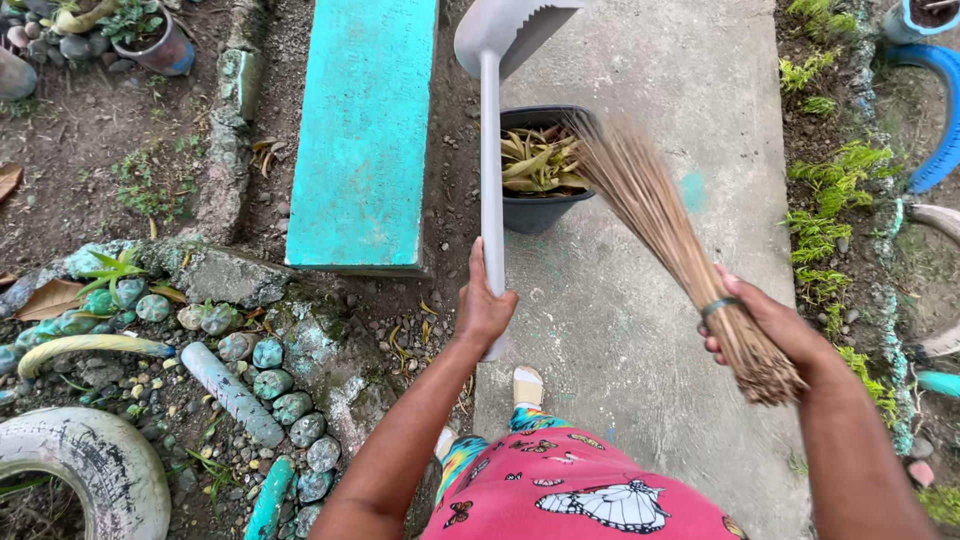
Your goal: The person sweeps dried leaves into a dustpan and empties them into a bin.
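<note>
In the head view, the left hand (484, 310) has its fingers clamped around the long grey handle of a dustpan (492, 150), and the pan part is lifted up over the far side of a black pot (540, 205). The pot stands on the concrete path (640, 330) and is filled with dry yellow-brown leaves (538, 160). The right hand (765, 325) has its fingers closed tight on the bound end of a stick broom (660, 225); the bristles fan out toward the rim of the pot and are blurred, so they seem to be in motion. Left of the path there is a turquoise painted concrete bench (365, 130), then a border of painted round stones (265, 370) and a white tyre (90, 475) in the soil. On the right side, green ferns (830, 230) grow beside blue tyres (935, 120). My judgement is that the risk is at the pot: the bristles come very near its rim, and a strong stroke could flick leaves out again, or could push the light pot so that it tips and spills on the path. The dustpan is held only at the end of its handle, so it could also swing and knock the pot.
</note>
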